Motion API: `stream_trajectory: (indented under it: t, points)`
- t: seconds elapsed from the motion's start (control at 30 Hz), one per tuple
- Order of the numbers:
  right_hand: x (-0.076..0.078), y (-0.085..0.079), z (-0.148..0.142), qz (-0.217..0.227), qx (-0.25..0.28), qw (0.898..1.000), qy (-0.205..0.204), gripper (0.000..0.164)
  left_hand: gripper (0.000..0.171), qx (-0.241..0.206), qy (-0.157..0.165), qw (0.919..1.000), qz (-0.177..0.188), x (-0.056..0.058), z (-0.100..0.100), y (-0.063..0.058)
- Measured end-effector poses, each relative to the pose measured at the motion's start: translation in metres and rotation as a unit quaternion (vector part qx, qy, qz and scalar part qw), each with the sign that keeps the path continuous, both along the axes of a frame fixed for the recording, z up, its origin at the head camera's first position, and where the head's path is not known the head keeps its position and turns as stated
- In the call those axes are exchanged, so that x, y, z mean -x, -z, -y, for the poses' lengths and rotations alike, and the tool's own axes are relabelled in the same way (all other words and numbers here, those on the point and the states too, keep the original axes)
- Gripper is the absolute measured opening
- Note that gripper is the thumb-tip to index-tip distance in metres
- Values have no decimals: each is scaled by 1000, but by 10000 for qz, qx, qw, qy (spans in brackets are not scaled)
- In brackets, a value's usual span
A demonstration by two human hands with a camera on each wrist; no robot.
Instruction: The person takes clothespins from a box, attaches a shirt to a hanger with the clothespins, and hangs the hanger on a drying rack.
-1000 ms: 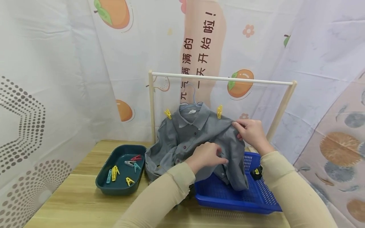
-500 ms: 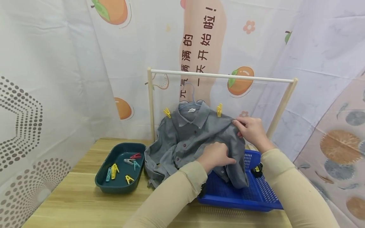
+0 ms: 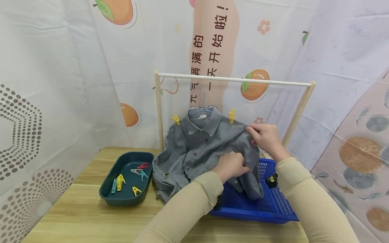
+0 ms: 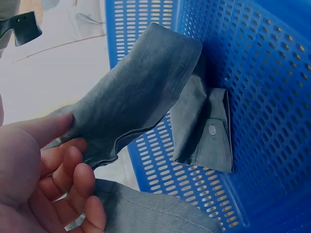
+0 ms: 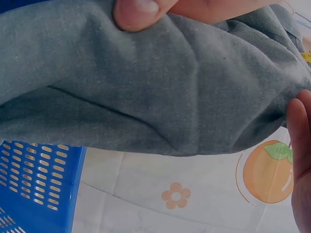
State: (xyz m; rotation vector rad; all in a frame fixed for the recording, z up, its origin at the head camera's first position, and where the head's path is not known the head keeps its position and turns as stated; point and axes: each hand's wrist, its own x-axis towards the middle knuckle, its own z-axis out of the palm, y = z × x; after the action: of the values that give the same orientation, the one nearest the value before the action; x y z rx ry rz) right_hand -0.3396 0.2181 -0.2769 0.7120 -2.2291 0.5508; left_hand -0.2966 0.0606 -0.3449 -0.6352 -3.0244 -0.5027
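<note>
A grey button-up shirt point(image 3: 197, 145) is on a light blue hanger point(image 3: 204, 96), whose hook shows below the rack's rail. Two yellow clothespins sit at its shoulders, one on the left point(image 3: 176, 119) and one on the right point(image 3: 232, 116). My right hand point(image 3: 267, 138) pinches the shirt's shoulder at the right, thumb on the cloth in the right wrist view. In front of the shirt, my left hand point(image 3: 232, 165) holds a fold of its cloth between thumb and curled fingers point(image 4: 80, 177), as the left wrist view shows. A buttoned cuff point(image 4: 209, 136) hangs over the blue basket.
The blue basket point(image 3: 252, 216) stands under the shirt at the right. At the left, a dark green tray point(image 3: 104, 199) holds several loose clothespins point(image 3: 136, 191). A rack with a white rail point(image 3: 237, 79) and wooden posts point(image 3: 299, 114) stands behind, before a printed curtain.
My left hand has moved right along the shirt front, then stayed nearly still. The right hand keeps its grip at the shoulder. The head view has shifted slightly.
</note>
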Motion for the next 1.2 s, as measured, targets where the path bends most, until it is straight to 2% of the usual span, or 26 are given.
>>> stream_trajectory:
  t: [0.27, 0.4, 0.53, 0.67, 0.77, 0.93, 1.1, 1.2]
  points:
    - [0, -1, 2, -106, 25, 9999, -5, 12, 54, -298, 230, 9992, -153, 7, 11, 1]
    - [-1, -2, 3, -94, 81, 9999, -22, 12, 49, -527, 452, 9973, -251, 6, 28, -5]
    - [-1, -2, 1, -48, 69, 10000, -24, 13, 46, -741, 575, 9954, -199, 3, 47, -14]
    - [-2, -1, 0, -46, 46, 10000, 14, 15, 42, -879, 691, 9930, -367, 2, 64, -22]
    - [-2, -1, 1, -93, 49, 9999, 35, 15, 34, -950, 796, 9909, -527, 1, 77, -30]
    - [-3, -1, 5, -65, 23, 10000, 15, 14, 17, -1065, 854, 9892, -538, 0, 101, -47]
    - [-4, -2, 10, -25, 72, 10000, -48, 14, 18, -1207, 1055, 9845, -706, -3, 122, -67]
    - [-5, -2, 14, -114, 19, 9999, -80, 16, 19, -1445, 1203, 9789, -799, -9, 129, -79]
